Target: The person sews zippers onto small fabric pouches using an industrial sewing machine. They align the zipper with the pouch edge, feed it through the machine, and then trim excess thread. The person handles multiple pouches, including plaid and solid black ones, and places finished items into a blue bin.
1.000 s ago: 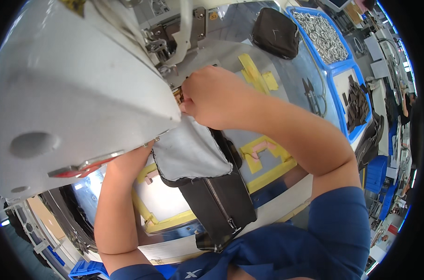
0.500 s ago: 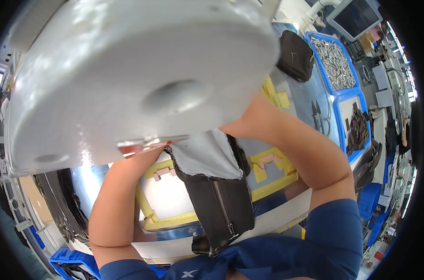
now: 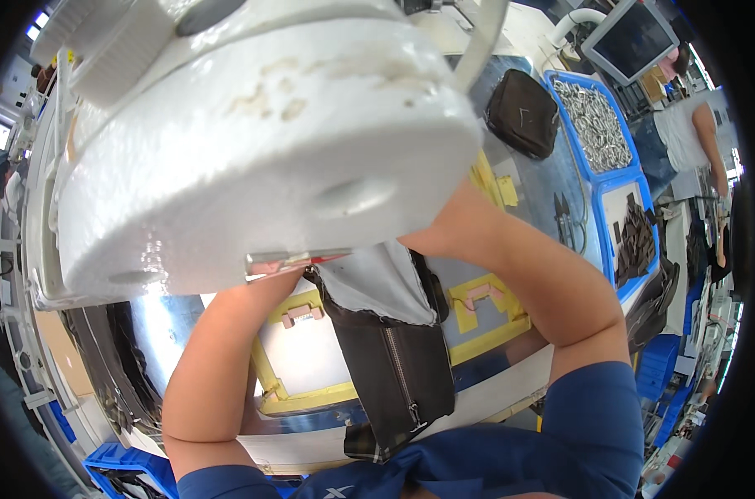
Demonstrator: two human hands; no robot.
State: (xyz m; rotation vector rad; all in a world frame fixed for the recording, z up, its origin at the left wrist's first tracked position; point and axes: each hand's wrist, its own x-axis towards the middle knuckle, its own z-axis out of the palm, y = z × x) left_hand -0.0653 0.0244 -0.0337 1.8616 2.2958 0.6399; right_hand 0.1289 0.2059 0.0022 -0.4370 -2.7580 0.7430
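Ahead, your hands hidden behind the white machine (image 3: 261, 175), their grip impossible to tell, dark bag (image 3: 365, 366) between your forearms (image 3: 209, 358), zip (image 3: 401, 371) toward you, far end perhaps at your hands.

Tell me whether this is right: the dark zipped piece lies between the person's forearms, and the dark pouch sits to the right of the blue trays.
Not quite: the pouch's side is wrong. The head view shows the dark pouch to the left of the blue trays. The dark zipped piece does lie between the forearms.
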